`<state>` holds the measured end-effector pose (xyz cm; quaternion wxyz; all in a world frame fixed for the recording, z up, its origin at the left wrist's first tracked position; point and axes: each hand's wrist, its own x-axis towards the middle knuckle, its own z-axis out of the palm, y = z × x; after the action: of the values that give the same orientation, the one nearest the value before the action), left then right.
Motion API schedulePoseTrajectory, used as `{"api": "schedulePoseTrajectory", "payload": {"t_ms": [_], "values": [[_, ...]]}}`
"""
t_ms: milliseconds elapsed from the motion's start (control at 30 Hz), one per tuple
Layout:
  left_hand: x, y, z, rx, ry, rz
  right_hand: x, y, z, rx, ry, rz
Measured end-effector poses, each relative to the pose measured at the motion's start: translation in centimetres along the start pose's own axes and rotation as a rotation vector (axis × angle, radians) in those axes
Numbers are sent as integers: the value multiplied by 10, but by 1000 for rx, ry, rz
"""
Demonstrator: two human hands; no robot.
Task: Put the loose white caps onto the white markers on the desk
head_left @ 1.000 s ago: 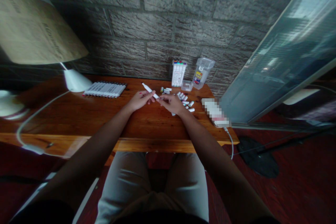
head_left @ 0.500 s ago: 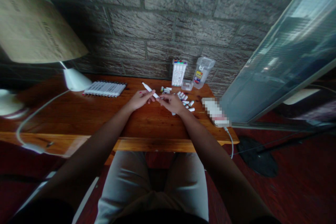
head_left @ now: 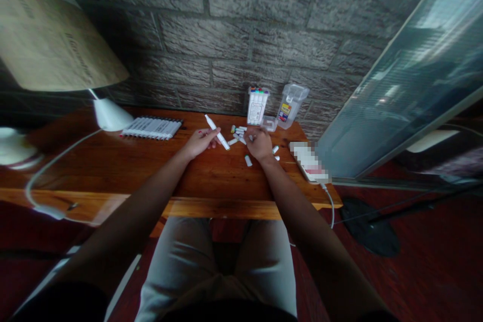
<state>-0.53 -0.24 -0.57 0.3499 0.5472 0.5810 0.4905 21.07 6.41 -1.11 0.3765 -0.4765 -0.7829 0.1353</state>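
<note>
My left hand (head_left: pixel 201 142) is closed on a white marker (head_left: pixel 216 131) that points up and to the left over the wooden desk (head_left: pixel 113 166). The marker's lower tip is bare. My right hand (head_left: pixel 259 144) rests knuckles up on a scatter of several loose marker caps (head_left: pixel 238 136); its fingers are curled among them, and I cannot make out whether it holds one. One cap (head_left: pixel 248 160) lies alone just in front of that hand.
A row of white markers (head_left: pixel 151 129) lies at the back left beside a lamp (head_left: pixel 56 50) with its cord. A marker box (head_left: pixel 257 104), a small clear cup (head_left: pixel 268 123) and an open clear case (head_left: pixel 291 104) stand by the brick wall. A blurred device (head_left: pixel 308 162) lies at the right edge.
My right hand has let go of the marker's end and moved right onto the loose caps. The left hand keeps the marker in the same place.
</note>
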Motion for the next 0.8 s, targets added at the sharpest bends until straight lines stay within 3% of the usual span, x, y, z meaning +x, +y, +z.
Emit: {"api": "schedulePoseTrajectory", "payload": {"t_ms": [200,433,800], "values": [[-1,1,0,7,-5,1,-3,-7,-4,-42,-172,-28],[-2,4,1,28,0,-6,-1,-6,-14,-2,28,-15],[-1,1,0,16,-7,2,-4,-5,-8,-77,-133,74]]}}
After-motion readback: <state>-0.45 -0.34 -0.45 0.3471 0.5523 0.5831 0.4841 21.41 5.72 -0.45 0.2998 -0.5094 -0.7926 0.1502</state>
